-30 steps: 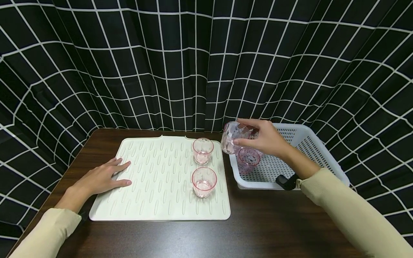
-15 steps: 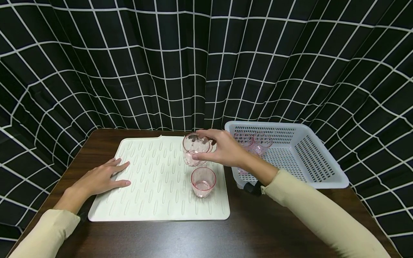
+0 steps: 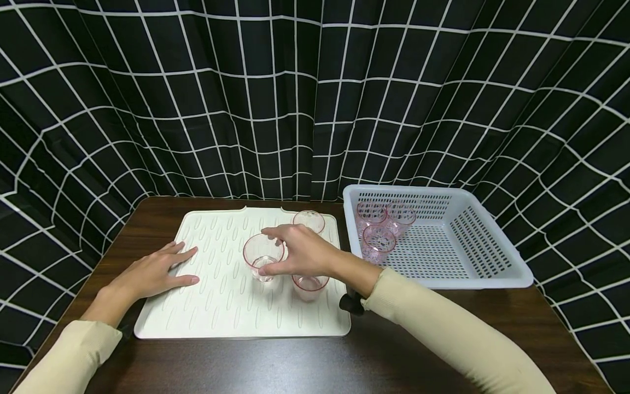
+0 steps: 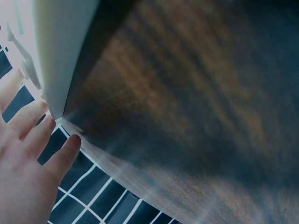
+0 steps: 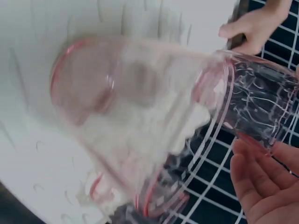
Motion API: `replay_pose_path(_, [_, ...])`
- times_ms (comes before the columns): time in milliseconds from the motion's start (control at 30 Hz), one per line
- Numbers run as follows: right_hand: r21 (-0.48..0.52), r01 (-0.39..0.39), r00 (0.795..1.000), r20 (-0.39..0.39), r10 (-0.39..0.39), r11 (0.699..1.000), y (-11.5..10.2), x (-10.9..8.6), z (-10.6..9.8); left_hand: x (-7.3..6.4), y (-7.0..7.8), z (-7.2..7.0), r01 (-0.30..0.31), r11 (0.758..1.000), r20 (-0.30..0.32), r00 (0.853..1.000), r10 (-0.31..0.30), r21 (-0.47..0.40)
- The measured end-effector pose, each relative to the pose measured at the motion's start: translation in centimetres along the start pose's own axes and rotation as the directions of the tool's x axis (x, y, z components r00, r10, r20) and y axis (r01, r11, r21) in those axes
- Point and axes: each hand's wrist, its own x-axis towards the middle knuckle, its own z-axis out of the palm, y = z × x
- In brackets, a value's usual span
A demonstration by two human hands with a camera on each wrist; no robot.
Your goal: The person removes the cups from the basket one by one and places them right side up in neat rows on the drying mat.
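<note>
My right hand (image 3: pixel 307 254) grips a clear, pink-rimmed drinking glass (image 3: pixel 257 253) between thumb and fingers, over the middle of the white ridged mat (image 3: pixel 211 312). The glass is roughly upright; whether its base touches the mat I cannot tell. Two similar glasses stand on the mat's right part: a back glass (image 3: pixel 309 219) and a front glass (image 3: pixel 309 289), both partly hidden by the right hand. In the right wrist view, a glass (image 5: pixel 131 112) fills the foreground. My left hand (image 3: pixel 152 269) rests on the mat's left edge, fingers spread; the left wrist view shows its fingers (image 4: pixel 35 135) there.
A light grey perforated basket (image 3: pixel 507 262) stands right of the mat, holding three pink-rimmed glasses (image 3: pixel 379 243) at its left end. Dark wooden table (image 3: pixel 236 366) shows in front. A black curtain (image 3: pixel 275 109) with white grid lines encloses the back and sides.
My right hand has carried the glass from above the basket leftwards, past the back glass, to the middle of the mat. The left hand has stayed in place.
</note>
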Motion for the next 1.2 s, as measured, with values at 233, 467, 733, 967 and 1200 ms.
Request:
replay_pose_path(233, [-0.010,-0.003,0.998,0.071,0.004,1.000,-0.4,0.2,1.8,0.0,0.2,-0.1,0.000,1.000,0.001,1.000,0.000,-0.007])
replay_pose_path(467, [-0.018,-0.002,0.992,0.126,0.005,1.000,-0.4,0.0,3.0,0.0,0.2,0.0,0.000,1.000,0.000,1.000,0.000,-0.004])
replay_pose_path(733, [-0.054,-0.009,0.986,0.163,0.017,0.998,-0.7,0.0,3.1,0.0,0.0,-0.1,0.001,1.000,-0.001,1.000,-0.001,-0.005])
replay_pose_path(967, [-0.110,-0.020,0.978,0.204,0.042,0.994,-1.2,0.2,2.9,0.1,-0.1,0.0,0.004,1.000,0.005,1.000,-0.004,-0.010])
replay_pose_path(1200, [-0.082,0.022,0.983,0.185,-0.006,0.996,-1.4,0.4,3.3,0.0,0.0,-0.1,0.002,1.000,0.005,1.000,-0.002,-0.009])
